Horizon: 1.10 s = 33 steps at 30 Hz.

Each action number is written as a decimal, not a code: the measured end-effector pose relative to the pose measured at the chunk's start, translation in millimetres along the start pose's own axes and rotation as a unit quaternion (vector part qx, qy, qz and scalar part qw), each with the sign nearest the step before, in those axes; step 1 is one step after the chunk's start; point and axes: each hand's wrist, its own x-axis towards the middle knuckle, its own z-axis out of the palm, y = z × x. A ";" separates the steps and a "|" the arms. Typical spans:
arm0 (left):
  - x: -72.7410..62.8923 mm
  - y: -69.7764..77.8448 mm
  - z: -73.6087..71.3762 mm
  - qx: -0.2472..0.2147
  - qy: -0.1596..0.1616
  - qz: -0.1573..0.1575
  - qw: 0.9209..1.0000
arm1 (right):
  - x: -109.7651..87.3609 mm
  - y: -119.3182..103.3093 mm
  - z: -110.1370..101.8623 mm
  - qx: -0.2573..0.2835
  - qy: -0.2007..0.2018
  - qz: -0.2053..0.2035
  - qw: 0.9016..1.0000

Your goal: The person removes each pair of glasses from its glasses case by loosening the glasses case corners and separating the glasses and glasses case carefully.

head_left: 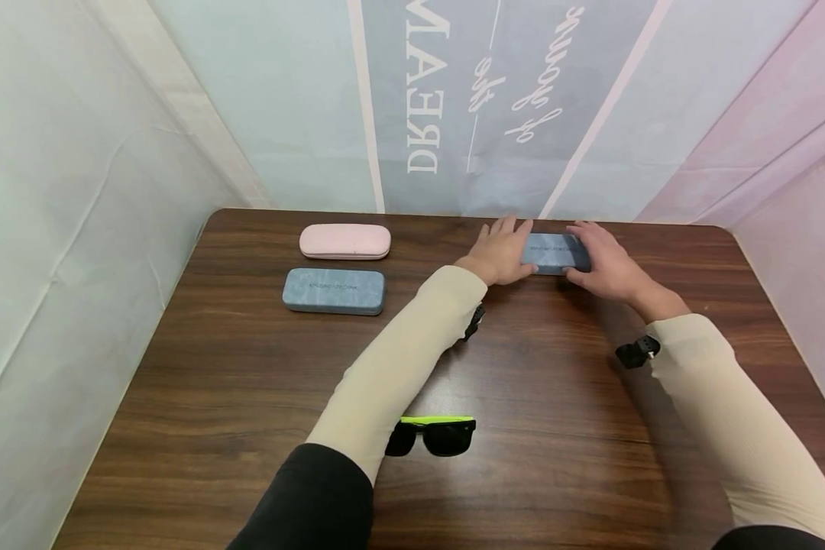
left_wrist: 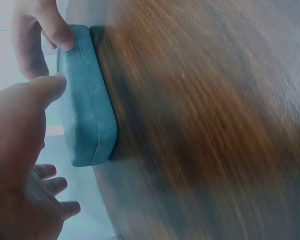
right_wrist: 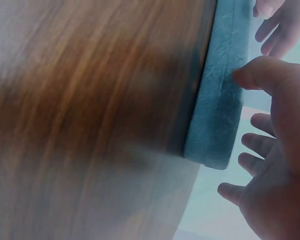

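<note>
A blue glasses case (head_left: pixel 552 253) lies near the table's back edge, both hands at its ends. My left hand (head_left: pixel 499 253) is at its left end with fingers spread and straight. In the left wrist view, the left thumb (left_wrist: pixel 54 87) touches the case (left_wrist: pixel 87 107), its other fingers apart from it. At the right end, my right hand (head_left: pixel 606 263) holds the case between the thumb in front and the fingers behind. The right wrist view shows the right thumb (right_wrist: pixel 255 75) against the case's side (right_wrist: pixel 217 105); its hold behind is partly hidden.
To the left lie a pink glasses case (head_left: pixel 345 242) and, in front of it, another blue glasses case (head_left: pixel 334 291). Black sunglasses (head_left: pixel 447 438) with bright green temples lie nearer the front, partly hidden by the left forearm. Printed cloth (head_left: pixel 302 114) hangs behind the wooden table (head_left: pixel 522 367).
</note>
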 end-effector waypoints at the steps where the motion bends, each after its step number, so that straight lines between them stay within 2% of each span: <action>1: -0.2 -0.6 -0.9 0.004 -0.001 0.001 1.000 | -0.4 -0.9 -0.5 -0.004 0.002 0.001 1.000; 8: -2.6 -9.7 -4.6 0.028 0.005 0.003 1.000 | -4.9 -12.2 -4.5 -0.025 -0.013 0.023 0.999; 14: -7.1 -16.2 -5.5 0.028 -0.004 0.002 1.000 | -8.4 -21.1 -7.5 -0.048 -0.027 0.041 0.998; 20: -13.8 -18.4 -5.5 0.023 -0.002 0.002 1.000 | -11.0 -28.5 -8.0 -0.063 -0.037 0.044 0.996; 27: -23.4 -21.3 -5.2 0.047 0.005 0.002 0.999 | -13.4 -38.5 -7.9 -0.078 -0.042 0.047 0.995; 33: -29.8 -23.5 0.5 0.062 0.018 0.006 0.998 | -16.4 -43.3 -5.8 -0.073 -0.052 0.048 0.995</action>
